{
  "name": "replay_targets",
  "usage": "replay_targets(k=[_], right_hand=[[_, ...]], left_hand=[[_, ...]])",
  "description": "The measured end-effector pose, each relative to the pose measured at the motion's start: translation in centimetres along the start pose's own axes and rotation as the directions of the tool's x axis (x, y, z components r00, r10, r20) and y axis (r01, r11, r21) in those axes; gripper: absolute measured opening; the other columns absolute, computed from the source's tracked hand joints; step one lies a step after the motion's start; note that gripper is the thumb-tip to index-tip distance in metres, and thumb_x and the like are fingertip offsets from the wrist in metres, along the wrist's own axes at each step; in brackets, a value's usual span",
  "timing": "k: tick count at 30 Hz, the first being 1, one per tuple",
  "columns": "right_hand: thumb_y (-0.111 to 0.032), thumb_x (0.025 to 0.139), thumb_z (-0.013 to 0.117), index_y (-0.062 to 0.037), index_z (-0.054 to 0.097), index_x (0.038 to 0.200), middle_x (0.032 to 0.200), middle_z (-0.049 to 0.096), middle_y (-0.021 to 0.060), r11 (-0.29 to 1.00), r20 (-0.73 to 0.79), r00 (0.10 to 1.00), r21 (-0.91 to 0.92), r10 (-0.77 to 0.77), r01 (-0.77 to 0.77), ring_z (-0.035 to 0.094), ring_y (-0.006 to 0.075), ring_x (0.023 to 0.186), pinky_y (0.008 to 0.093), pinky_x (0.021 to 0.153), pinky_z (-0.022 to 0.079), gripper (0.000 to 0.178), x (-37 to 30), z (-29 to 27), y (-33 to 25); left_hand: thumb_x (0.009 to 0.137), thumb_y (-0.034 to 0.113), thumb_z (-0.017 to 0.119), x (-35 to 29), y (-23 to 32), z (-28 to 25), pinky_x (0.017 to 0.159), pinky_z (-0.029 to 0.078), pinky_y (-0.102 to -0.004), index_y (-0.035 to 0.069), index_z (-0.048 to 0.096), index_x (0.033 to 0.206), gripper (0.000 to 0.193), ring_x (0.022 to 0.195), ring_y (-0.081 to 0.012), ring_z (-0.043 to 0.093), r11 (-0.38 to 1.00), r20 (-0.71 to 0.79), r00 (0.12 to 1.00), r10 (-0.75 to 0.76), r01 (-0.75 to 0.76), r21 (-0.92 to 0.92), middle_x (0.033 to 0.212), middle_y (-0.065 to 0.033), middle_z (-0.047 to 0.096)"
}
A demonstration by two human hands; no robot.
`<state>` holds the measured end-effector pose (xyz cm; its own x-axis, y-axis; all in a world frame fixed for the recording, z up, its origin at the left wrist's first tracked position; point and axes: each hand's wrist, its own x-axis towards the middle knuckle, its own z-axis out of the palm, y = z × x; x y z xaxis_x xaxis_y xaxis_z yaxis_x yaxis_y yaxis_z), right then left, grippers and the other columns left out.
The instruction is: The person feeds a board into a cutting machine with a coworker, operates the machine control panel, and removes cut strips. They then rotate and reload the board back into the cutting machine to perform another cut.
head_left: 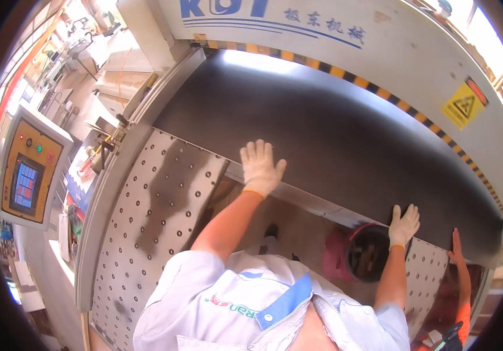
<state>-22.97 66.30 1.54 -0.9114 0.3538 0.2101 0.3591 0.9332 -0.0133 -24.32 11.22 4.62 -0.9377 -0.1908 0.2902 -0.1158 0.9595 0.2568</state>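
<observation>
A large dark grey panel [298,123] lies across the machine, its far side running under the striped beam. My left hand [261,168], in a white work glove, rests with fingers spread on the panel near its front edge. Farther right, my gloved right hand [404,224] lies at the same edge, fingers extended forward and the palm at the rim. Neither hand grips anything. Beyond it, a co-worker's bare hand [455,248] touches the panel's right front part.
A white perforated support table [140,234] stands at left, another [424,263] at right. Between them a pink bucket [338,251] sits on the floor. A control box [29,169] hangs at far left. The machine's beam [345,73] bears black and yellow stripes.
</observation>
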Motion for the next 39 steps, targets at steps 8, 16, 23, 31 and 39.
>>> replay_targets(k=[8,16,23,31,39], right_hand=[[-0.078,0.119,0.049,-0.0083,0.044,0.184,0.195,0.037,0.014,0.944,0.136,0.935,-0.094,0.328,-0.317,0.032,0.0414,0.179,0.0784,0.136,0.029,0.096,10.3,1.1,-7.1],[-0.085,0.116,0.046,-0.0099,0.043,0.185,0.195,0.036,0.0141,0.938,0.124,0.931,-0.102,0.343,-0.332,0.033,0.0434,0.176,0.0855,0.128,0.035,0.102,19.2,4.9,-8.4],[-0.085,0.116,0.043,-0.011,0.044,0.184,0.194,0.037,0.0137,0.929,0.106,0.925,-0.102,0.365,-0.355,0.033,0.0416,0.176,0.0878,0.125,0.034,0.101,25.1,6.0,-10.7],[-0.085,0.116,0.043,-0.0118,0.043,0.185,0.195,0.035,0.0134,0.935,0.119,0.927,-0.046,0.355,-0.352,0.031,0.0411,0.178,0.0904,0.127,0.029,0.1,30.8,7.0,-13.5],[-0.079,0.116,0.051,-0.0128,0.059,0.168,0.168,0.055,0.0116,0.941,0.124,0.932,-0.036,0.34,-0.338,0.048,0.0386,0.158,0.09,0.116,0.039,0.085,34.1,3.9,-16.7]], left_hand=[[0.106,0.053,0.078,10.7,1.1,4.9,0.132,0.028,-0.0647,0.001,0.061,0.158,0.076,0.155,-0.0455,0.042,0.998,0.034,0.998,-0.047,0.048,-0.027,0.165,-0.0195,0.055],[0.111,0.06,0.069,18.3,2.5,9.3,0.139,0.021,-0.0696,0.0,0.054,0.172,0.086,0.166,-0.0516,0.036,0.999,0.021,0.999,-0.047,0.047,0.016,0.18,-0.0243,0.048],[0.115,0.06,0.063,25.7,4.1,11.0,0.142,0.019,-0.0675,0.001,0.055,0.172,0.082,0.17,-0.0513,0.033,0.998,0.039,0.998,-0.041,0.039,0.048,0.183,-0.0233,0.047],[0.117,0.065,0.056,32.1,4.6,14.1,0.146,0.016,-0.0655,0.005,0.049,0.18,0.087,0.176,-0.0493,0.032,0.989,0.081,0.992,-0.1,0.09,0.12,0.188,-0.0219,0.045],[0.113,0.069,0.061,37.5,6.3,16.3,0.134,0.031,-0.0636,0.006,0.074,0.155,0.077,0.163,-0.0471,0.049,0.973,0.011,0.999,-0.04,0.037,0.229,0.168,-0.0226,0.064]])
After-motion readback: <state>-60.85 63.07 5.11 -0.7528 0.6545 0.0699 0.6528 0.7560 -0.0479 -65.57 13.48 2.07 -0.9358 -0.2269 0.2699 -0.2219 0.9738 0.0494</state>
